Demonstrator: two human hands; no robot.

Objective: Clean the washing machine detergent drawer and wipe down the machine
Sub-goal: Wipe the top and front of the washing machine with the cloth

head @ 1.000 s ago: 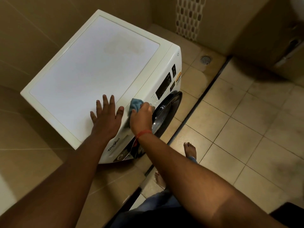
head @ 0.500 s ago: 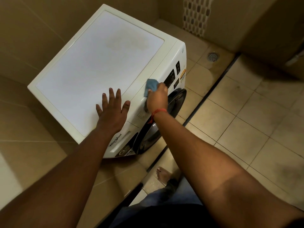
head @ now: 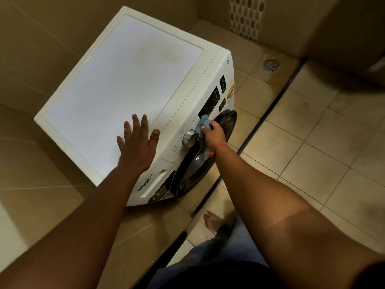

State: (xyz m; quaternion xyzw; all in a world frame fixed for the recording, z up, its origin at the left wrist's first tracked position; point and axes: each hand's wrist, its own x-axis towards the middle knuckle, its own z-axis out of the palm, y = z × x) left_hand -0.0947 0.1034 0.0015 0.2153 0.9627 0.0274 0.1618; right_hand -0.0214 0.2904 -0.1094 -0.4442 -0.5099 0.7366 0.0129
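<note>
A white front-loading washing machine point(head: 125, 84) stands in the corner of a tiled room. My left hand point(head: 138, 142) lies flat with spread fingers on its top, near the front edge. My right hand point(head: 213, 133) presses a blue cloth point(head: 203, 124) against the control panel, just right of the silver dial point(head: 190, 138) and below the dark display point(head: 210, 102). The detergent drawer point(head: 155, 181) at the panel's near end is shut. The dark round door point(head: 198, 161) sits beneath my right wrist.
Beige tiled walls close in on the machine's left and back. A dark floor channel point(head: 266, 115) runs along the machine's front. A round floor drain point(head: 270, 64) lies beyond it. My bare foot point(head: 212, 221) stands near the channel.
My right hand has slid the blue cloth along the control panel, from near the dial up toward the display, then down a little onto the panel's front face. My left hand stays planted on top.
</note>
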